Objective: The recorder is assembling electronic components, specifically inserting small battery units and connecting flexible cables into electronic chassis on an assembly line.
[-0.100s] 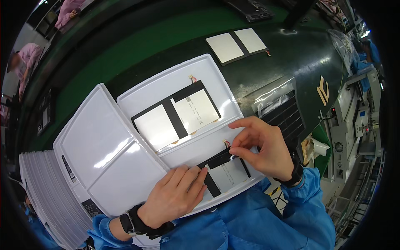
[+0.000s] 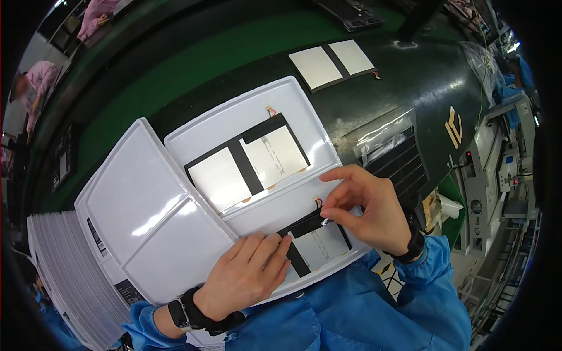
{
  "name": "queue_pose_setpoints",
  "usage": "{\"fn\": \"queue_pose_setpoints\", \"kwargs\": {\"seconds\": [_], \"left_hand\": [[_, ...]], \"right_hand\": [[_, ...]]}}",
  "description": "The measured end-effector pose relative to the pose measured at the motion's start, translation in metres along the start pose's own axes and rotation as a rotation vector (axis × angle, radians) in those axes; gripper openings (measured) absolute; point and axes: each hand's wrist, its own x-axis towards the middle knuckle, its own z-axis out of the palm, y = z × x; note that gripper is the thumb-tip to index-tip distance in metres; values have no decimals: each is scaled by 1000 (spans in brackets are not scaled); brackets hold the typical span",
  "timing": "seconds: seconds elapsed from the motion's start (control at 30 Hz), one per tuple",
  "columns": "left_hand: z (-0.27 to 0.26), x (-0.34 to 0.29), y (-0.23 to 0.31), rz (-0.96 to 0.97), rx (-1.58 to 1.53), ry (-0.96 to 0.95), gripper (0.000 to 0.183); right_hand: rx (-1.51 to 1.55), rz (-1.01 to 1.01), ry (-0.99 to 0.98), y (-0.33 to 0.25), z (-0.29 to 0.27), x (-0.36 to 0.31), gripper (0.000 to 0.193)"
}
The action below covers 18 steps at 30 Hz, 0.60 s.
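Note:
A white plastic tray (image 2: 231, 120) lies in front of me with two flat battery packs in separate compartments. The far battery pack (image 2: 275, 161) has silver cells, black borders and a short wire lead with a plug. My left hand (image 2: 249, 266) rests over the left part of the near battery pack (image 2: 321, 247), fingers stretched and side by side, hiding that part. Above its upper right edge, my right hand (image 2: 372, 213) pinches thumb and fingertips together beside the coloured wires (image 2: 318, 203). A small shiny bit shows under those fingertips; what they hold is too small to make out.
A white lid-like tray (image 2: 137, 199) leans at the left against a stack of white trays (image 2: 70, 281). Another battery pack (image 2: 332, 64) lies on the dark mat beyond. At right are black strips under clear film (image 2: 398, 152) and tan pieces (image 2: 453, 127). People stand farther off.
My right fingertips have shifted very slightly to the left. My left hand and the trays stay in place.

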Motion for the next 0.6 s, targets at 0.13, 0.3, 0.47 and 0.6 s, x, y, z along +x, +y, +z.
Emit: {"fn": "queue_pose_setpoints", "kwargs": {"seconds": [0.13,0.3,0.47,0.6], "left_hand": [[0,1,-1,-2,-4,-10,43],[-1,2,-2,-1,-7,-6,42],[1,1,-2,-3,-11,-10,42],[1,2,-2,-6,-16,-9,42]], "right_hand": [[-42,-44,1,0,3,2,47],[-68,-28,3,-1,2,2,47],[-78,-38,2,0,2,2,46],[-80,-43,4,1,2,3,46]]}}
